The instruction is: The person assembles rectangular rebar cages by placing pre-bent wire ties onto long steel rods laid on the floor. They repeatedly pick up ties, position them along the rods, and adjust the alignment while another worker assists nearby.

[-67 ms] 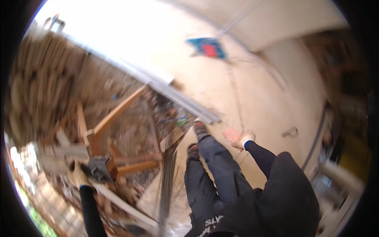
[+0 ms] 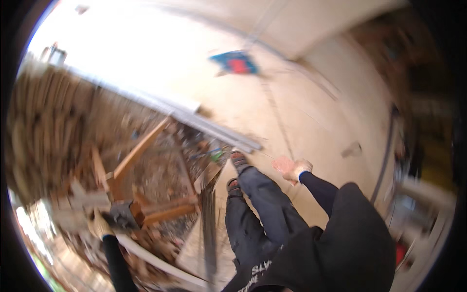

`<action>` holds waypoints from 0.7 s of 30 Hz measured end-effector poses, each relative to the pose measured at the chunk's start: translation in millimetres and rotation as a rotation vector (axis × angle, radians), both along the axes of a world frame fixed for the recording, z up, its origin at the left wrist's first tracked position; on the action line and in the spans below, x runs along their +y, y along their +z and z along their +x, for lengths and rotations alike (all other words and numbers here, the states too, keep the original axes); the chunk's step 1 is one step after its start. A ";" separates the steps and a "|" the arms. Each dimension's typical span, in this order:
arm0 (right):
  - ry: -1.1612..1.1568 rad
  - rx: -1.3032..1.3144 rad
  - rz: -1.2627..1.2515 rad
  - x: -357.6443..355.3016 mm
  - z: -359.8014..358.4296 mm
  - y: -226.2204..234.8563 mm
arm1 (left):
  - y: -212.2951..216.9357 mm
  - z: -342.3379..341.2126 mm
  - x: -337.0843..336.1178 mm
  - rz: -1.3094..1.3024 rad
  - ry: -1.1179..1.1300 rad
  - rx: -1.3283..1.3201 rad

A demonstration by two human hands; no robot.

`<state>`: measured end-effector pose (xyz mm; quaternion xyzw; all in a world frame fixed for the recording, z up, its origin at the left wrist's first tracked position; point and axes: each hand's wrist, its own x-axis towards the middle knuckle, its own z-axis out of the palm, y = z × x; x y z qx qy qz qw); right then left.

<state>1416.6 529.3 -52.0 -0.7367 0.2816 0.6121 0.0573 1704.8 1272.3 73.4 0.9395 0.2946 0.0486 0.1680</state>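
My right hand (image 2: 298, 170), in a pale work glove with a dark sleeve behind it, is closed on a flat pinkish-red piece (image 2: 282, 164). Blur hides what kind of thing that is. Away to the left, my left hand (image 2: 98, 225), gloved as well, is beside a dark blocky object (image 2: 124, 214) at the wooden frame (image 2: 138, 153). Its fingers are smeared, and I cannot tell whether they touch the block or the boards beneath.
Metal rails (image 2: 214, 127) run diagonally ahead of my feet. A blue and red object (image 2: 236, 63) lies on the pale floor (image 2: 311, 117) beyond. Stacked wood (image 2: 44, 117) stands far left, with scraps under the frame. A pale stand (image 2: 423, 209) is at right.
The whole view has swung slightly, so the floor and the blue and red object sit further left. My right hand keeps the pinkish-red piece; my left hand stays near the dark block.
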 end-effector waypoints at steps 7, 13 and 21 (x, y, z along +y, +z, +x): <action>-0.934 -0.394 -0.361 -23.9 -264.4 133.5 | -63.7 59.2 -55.1 0.175 -0.309 -0.014; -1.395 -0.410 -0.278 33.5 -419.4 201.5 | -34.7 33.9 -300.7 -0.458 -0.644 -0.322; -1.572 -0.300 -0.324 209.0 -616.8 -8.5 | -139.4 -231.0 -650.6 -0.745 -0.942 1.296</action>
